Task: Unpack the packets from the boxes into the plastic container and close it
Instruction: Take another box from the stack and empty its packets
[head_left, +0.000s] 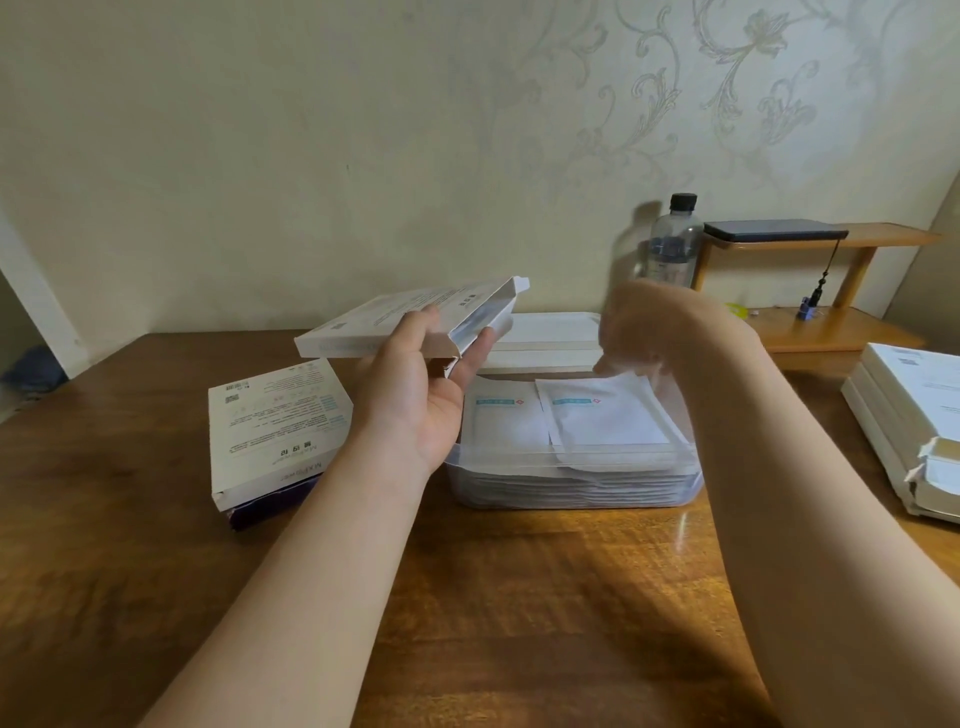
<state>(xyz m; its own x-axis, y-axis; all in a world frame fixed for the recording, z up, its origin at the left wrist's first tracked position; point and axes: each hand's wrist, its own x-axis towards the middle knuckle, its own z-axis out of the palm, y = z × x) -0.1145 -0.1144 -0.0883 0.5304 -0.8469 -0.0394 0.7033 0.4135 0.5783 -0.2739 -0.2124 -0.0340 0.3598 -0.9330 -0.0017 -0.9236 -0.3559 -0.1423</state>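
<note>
Leftmost, a white box (278, 431) lies flat on the desk (519, 597), printed side up, with a dark purple one peeking out under its near edge. Just right of it, your left hand (421, 395) is raised palm up above the desk, its grip clamped on a second box (410, 322): thumb on the top face, fingers beneath. That box sits level in the air, its open end with a torn flap turned right, toward the container.

Next comes the clear plastic container (571, 488), standing open on the desk just right of your left wrist. White packets (602, 415) are stacked inside nearly to the rim, the top two lying side by side with blue print near their far edges. Behind the container, its white lid (545, 338) rests flat on the desk.

Your right hand (639, 332) hangs over the far right part of the container, blurred; its fingers point down close to the corner of the top right packet, and you cannot tell whether its grip is closed or apart.

Farther back stand a bottle (672, 244) and a wooden shelf (831, 327) carrying a dark flat device. At the right edge, more white boxes (909, 415) are piled on the desk, flaps torn.
</note>
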